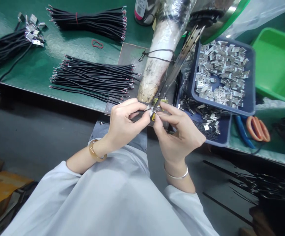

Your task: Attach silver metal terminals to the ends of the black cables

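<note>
My left hand pinches a thin black cable between thumb and forefinger near the bench edge. Close beside it, my right hand has thumb and fingers pressed together by the cable's end; what sits in that pinch is too small to make out. Just beyond both hands stands a white wrapped tube with a dark string tied round it, and a slim metal strip slants down beside it. Left of the tube lies a loose row of black cables with stripped ends.
A banded cable bundle and a red rubber band lie at the back. Cables with metal connectors are far left. At right are a blue tray of metal pieces, a green bin and orange-and-blue-handled pliers.
</note>
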The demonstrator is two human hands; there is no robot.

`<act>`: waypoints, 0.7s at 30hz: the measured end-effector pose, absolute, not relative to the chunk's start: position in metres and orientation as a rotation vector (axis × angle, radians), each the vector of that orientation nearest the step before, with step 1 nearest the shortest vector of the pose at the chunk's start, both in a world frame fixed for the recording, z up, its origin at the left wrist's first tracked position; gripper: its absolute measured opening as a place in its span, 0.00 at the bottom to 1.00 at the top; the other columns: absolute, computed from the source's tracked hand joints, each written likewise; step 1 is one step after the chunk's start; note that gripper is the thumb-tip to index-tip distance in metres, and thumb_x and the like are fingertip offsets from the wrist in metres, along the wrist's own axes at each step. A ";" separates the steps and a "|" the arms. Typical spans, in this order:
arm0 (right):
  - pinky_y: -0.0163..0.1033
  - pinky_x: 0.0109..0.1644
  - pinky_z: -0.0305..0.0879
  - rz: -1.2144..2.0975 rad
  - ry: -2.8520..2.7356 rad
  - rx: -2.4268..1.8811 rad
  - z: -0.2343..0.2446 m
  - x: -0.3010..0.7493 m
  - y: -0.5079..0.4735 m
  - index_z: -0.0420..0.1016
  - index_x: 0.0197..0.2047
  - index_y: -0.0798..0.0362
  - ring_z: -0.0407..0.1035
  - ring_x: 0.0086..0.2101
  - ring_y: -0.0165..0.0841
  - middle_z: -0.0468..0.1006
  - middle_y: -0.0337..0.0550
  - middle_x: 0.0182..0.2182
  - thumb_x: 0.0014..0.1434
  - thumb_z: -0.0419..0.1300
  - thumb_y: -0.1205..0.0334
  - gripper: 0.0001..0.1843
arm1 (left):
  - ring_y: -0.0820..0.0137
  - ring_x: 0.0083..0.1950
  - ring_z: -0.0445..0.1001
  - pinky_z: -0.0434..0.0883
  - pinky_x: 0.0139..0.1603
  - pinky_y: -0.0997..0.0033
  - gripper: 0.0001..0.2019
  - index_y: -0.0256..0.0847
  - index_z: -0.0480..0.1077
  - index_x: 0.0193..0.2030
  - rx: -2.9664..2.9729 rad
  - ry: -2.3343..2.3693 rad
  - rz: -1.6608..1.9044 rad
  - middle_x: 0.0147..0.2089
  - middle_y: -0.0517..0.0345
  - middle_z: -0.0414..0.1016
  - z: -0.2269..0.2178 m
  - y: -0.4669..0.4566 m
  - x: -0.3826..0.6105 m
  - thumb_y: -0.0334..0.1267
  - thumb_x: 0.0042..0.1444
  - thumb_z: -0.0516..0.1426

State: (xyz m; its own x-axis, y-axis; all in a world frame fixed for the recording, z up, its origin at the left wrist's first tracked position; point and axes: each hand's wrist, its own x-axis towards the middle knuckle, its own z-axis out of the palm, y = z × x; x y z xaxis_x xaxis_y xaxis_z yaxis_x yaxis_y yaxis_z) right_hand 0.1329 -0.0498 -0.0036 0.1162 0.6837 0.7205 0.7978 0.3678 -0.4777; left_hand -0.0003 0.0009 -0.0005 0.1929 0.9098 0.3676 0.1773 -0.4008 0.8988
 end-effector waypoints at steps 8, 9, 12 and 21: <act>0.34 0.38 0.80 -0.172 -1.723 -1.352 -0.007 0.138 -0.057 0.71 0.36 0.49 0.83 0.35 0.33 0.86 0.42 0.44 0.59 0.65 0.73 0.09 | 0.79 0.24 0.58 0.56 0.26 0.76 0.07 0.37 0.75 0.25 1.723 1.040 1.084 0.23 0.64 0.65 0.000 0.003 -0.008 0.29 0.54 0.58; 0.34 0.38 0.80 -0.175 -1.725 -1.360 -0.008 0.138 -0.057 0.71 0.36 0.49 0.83 0.35 0.33 0.86 0.42 0.44 0.60 0.65 0.72 0.09 | 0.79 0.24 0.58 0.57 0.26 0.76 0.07 0.37 0.75 0.25 1.725 1.045 1.078 0.23 0.64 0.65 -0.001 0.003 -0.008 0.29 0.53 0.58; 0.35 0.38 0.80 -0.176 -1.708 -1.384 -0.006 0.137 -0.056 0.71 0.35 0.49 0.83 0.37 0.34 0.86 0.42 0.43 0.60 0.65 0.72 0.09 | 0.78 0.24 0.58 0.57 0.27 0.76 0.08 0.37 0.75 0.25 1.745 1.060 1.096 0.23 0.64 0.65 -0.001 0.003 -0.006 0.30 0.54 0.58; 0.34 0.39 0.80 -0.198 -1.702 -1.336 -0.003 0.137 -0.052 0.70 0.35 0.50 0.83 0.37 0.33 0.86 0.44 0.43 0.59 0.65 0.73 0.10 | 0.78 0.25 0.58 0.57 0.27 0.75 0.08 0.37 0.75 0.26 1.783 1.038 1.199 0.23 0.64 0.63 0.000 0.002 -0.005 0.30 0.56 0.59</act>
State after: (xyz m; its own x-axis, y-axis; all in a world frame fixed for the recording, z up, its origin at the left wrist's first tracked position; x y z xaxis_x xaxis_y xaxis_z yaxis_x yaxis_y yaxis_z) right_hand 0.1372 -0.0523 -0.0027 0.0255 0.6793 0.7335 0.8296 0.3950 -0.3947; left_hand -0.0046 0.0019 0.0004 0.2367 0.9061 0.3507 0.2174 -0.4012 0.8898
